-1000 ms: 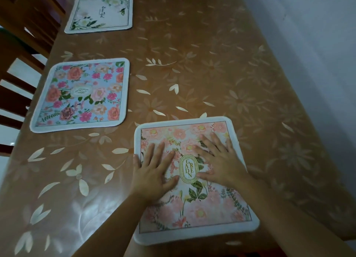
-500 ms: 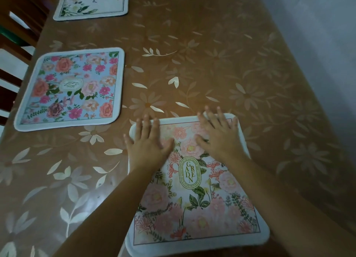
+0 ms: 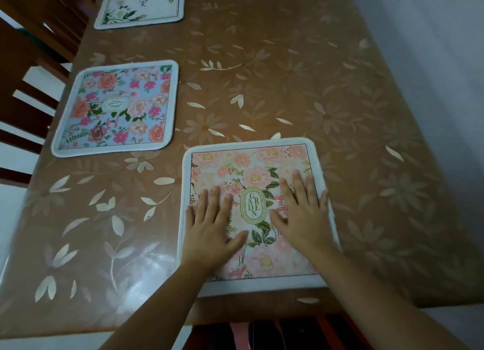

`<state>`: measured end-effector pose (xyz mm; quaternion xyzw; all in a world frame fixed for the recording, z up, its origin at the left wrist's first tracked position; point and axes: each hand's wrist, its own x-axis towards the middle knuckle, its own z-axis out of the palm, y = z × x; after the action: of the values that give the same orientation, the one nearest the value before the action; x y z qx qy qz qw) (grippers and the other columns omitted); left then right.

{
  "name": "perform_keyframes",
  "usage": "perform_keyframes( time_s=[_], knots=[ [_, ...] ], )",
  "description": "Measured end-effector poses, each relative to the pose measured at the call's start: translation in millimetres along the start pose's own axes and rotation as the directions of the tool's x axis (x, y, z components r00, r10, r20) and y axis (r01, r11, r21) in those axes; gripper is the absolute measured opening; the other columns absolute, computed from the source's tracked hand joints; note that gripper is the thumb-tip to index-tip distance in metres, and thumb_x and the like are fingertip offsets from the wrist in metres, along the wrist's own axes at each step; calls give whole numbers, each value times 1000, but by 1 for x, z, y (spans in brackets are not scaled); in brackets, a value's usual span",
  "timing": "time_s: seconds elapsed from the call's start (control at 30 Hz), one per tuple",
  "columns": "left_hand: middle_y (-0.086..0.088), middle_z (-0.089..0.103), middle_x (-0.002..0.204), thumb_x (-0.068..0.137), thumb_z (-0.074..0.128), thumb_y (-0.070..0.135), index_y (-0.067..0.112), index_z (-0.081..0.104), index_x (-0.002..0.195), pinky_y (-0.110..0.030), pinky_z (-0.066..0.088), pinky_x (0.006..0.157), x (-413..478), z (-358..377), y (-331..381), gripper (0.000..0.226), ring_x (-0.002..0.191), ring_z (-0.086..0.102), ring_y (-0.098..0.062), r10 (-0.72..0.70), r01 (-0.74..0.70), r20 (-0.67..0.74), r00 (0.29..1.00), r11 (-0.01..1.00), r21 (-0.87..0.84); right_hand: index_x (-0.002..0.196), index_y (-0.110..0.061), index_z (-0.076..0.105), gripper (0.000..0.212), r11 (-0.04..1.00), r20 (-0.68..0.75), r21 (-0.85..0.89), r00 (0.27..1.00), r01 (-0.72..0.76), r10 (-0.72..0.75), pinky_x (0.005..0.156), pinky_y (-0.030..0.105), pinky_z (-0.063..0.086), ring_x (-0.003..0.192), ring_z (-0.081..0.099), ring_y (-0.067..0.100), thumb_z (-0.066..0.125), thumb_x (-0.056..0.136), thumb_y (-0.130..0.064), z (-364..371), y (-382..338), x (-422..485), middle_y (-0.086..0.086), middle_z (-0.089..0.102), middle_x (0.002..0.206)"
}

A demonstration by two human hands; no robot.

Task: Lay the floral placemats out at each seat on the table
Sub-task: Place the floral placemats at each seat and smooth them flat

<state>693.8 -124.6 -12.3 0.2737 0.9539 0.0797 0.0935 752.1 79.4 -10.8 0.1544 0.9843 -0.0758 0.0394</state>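
A pink floral placemat [image 3: 251, 163] with a green "GARDEN" oval lies flat at the table's near edge. My left hand [image 3: 209, 226] presses flat on its left half, fingers straight. My right hand [image 3: 303, 216] lies flat on its right half, fingers spread. To the left, a blue floral placemat [image 3: 117, 108] lies at a side seat. Farther back a white floral placemat [image 3: 142, 5] lies at the following seat, partly cut off by the frame's top.
The table [image 3: 301, 82] wears a brown cover with a pale leaf pattern. Wooden chairs [image 3: 31, 69] stand along its left side. A pale wall [image 3: 432, 48] runs close along the right edge. Dark objects show below the near edge.
Both hands slid back from the pink placemat's far edge toward its middle. The placemat now lies squarer to the near table edge, and the view shifted.
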Motion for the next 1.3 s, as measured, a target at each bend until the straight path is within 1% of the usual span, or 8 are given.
perform_keyframes(
  time_s=[0.2, 0.37, 0.53, 0.8, 0.93, 1.03, 1.17, 1.3],
  knots=[
    [-6, 0, 154, 78, 26, 72, 28, 3, 143, -52, -4, 109, -36, 1, 7, 82, 140, -7, -28, 78, -78, 32, 996, 997, 5, 143, -24, 17, 73, 1000, 47, -11, 999, 12, -12, 103, 65, 22, 139, 14, 38, 22, 82, -65, -1, -7, -42, 12, 17, 153],
    [-12, 12, 151, 75, 32, 72, 21, 16, 142, -62, 10, 105, -46, -1, 9, 86, 137, 6, -38, 119, -119, 35, 992, 993, -7, 142, -26, 18, 73, 1000, 77, 12, 997, 6, -6, 102, 69, 18, 138, 13, 40, 25, 80, -65, -1, -16, -61, 12, 19, 152],
    [-8, 3, 152, 74, 30, 74, 23, 8, 143, -58, -3, 106, -51, 2, 7, 88, 138, -11, -24, 138, -137, 39, 990, 990, -16, 141, -27, 22, 74, 1000, 109, 6, 994, 4, -5, 100, 71, 19, 137, 14, 42, 26, 79, -65, -3, -26, -72, 13, 20, 152],
    [5, -18, 149, 77, 29, 73, 37, -6, 139, -47, -17, 107, -50, 3, 2, 80, 137, -22, -18, 121, -117, 55, 991, 990, -75, 138, -24, 33, 72, 1000, 130, 5, 991, 11, -11, 98, 68, 24, 135, 23, 42, 20, 81, -67, -10, -29, -75, 13, 29, 149],
    [9, 1, 154, 84, 39, 58, 33, 15, 142, -40, -9, 110, -55, -6, -12, 67, 136, -17, -6, 113, -106, 32, 993, 980, -167, 127, -16, 51, 64, 999, 91, 43, 996, -8, 4, 94, 59, 40, 126, 44, 38, 29, 84, -58, -19, -38, -78, 15, 50, 135],
    [0, 24, 151, 86, 45, 48, 23, 32, 139, -43, 2, 111, -63, -21, -22, 59, 140, 6, -17, 107, -109, -21, 994, 985, -135, 124, -13, 52, 48, 990, 45, 143, 999, -7, 1, 102, 49, 35, 127, 41, 32, 51, 85, -42, -27, -51, -75, 13, 52, 132],
    [-11, 57, 127, 76, 62, 34, 14, 55, 121, -58, 29, 100, -80, -56, -41, 50, 124, 44, -34, 86, -107, -174, 981, 987, -117, 115, -10, 58, 36, 968, -86, 211, 989, 138, -122, 100, 45, 40, 115, 53, 27, 63, 83, -26, -44, -85, -70, 9, 61, 119],
    [-10, 66, 114, 73, 56, 30, 11, 65, 107, -58, 36, 95, -108, -91, -73, 40, 115, 53, -33, -48, -15, -336, 941, 983, -184, 100, -10, 65, 35, 945, -271, 169, 935, 281, -230, 88, 46, 49, 100, 63, 27, 77, 67, -15, -63, -139, -76, 9, 69, 103]
  ],
)
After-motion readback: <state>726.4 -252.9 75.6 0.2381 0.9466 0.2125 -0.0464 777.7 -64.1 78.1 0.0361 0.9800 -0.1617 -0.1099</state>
